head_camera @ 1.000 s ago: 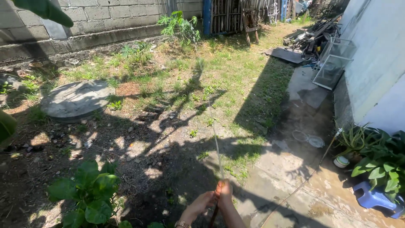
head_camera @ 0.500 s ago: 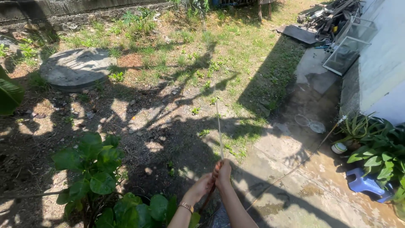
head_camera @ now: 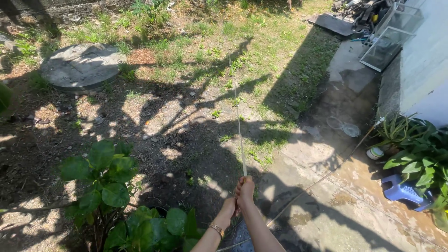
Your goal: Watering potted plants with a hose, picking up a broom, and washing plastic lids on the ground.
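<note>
My right hand [head_camera: 246, 189] is closed around the end of a dark hose at the bottom centre. A thin pale stream [head_camera: 240, 140], seemingly water, shoots from it up across the dirt toward the grass. My left hand [head_camera: 228, 207], with a gold bracelet on its wrist, grips the same hose just below and left of the right hand. The hose itself is almost fully hidden by my hands and arms.
A leafy green plant [head_camera: 107, 177] stands left of my hands. A round concrete cover [head_camera: 81, 65] lies at the upper left. On the wet concrete to the right are a long thin rod [head_camera: 326, 175], potted plants [head_camera: 415, 158], a blue stool [head_camera: 403, 191] and glass frames [head_camera: 387, 42] against a white wall.
The view has tilted down and the back wall has left the frame. My left hand has slid in under the right. The stream still points the same way.
</note>
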